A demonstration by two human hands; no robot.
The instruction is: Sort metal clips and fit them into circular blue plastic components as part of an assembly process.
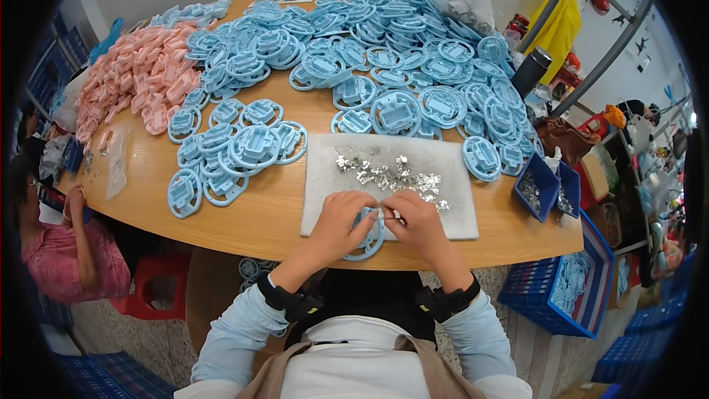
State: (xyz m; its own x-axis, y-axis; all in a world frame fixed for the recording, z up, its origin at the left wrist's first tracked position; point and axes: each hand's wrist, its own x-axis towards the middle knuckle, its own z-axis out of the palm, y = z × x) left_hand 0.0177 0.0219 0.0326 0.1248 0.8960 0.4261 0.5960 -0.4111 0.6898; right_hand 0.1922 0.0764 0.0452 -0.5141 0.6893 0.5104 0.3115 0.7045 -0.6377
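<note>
My left hand [341,222] grips a light blue round plastic part [367,239] at the near edge of a white foam mat [325,192]. My right hand [418,223] pinches a small metal piece against that same part. Just beyond my fingers, a scatter of small silvery metal clips [388,174] lies on the mat. Both wrists wear black straps.
Piles of blue round parts [399,66] cover the wooden table [258,229], with pink parts [144,77] at the far left. Small blue bins [538,188] of metal bits sit at the right. A blue crate [569,288] stands on the floor. Other people sit at the left and far side.
</note>
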